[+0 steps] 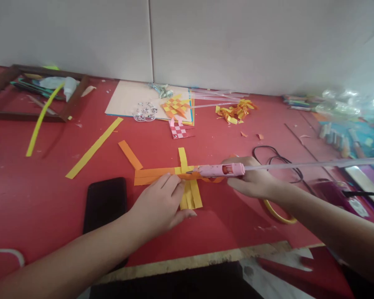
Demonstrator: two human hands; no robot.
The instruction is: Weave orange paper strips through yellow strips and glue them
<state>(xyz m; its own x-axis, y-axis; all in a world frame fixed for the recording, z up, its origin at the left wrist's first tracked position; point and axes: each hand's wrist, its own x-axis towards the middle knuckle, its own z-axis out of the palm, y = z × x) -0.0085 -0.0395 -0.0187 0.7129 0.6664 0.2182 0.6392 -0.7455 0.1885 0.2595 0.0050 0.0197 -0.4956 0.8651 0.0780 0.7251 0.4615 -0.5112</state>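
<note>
My right hand (pixel 249 176) is closed around a pink hot glue gun (pixel 216 170). Out of its back runs a long translucent glue stick (pixel 314 163). The nozzle points left, right at the orange paper strips (pixel 148 176), which lie crosswise over yellow paper strips (pixel 191 195). With fingertips on an orange strip near the crossing, my left hand (pixel 163 199) holds it against the table; its thumb lies apart, below. A loose orange strip (pixel 130 154) touches the crossed strips' upper left end. Part of the orange strips is hidden under the gun and fingers.
A black phone (pixel 106 201) lies left of the strips. Behind are a woven yellow-orange paper piece (pixel 176 107), googly eyes (pixel 145 112) and paper scraps (pixel 237 111). A brown frame (pixel 25 116) stands at left. Near my right forearm are a black cable (pixel 276 153) and yellow ring (pixel 279 216).
</note>
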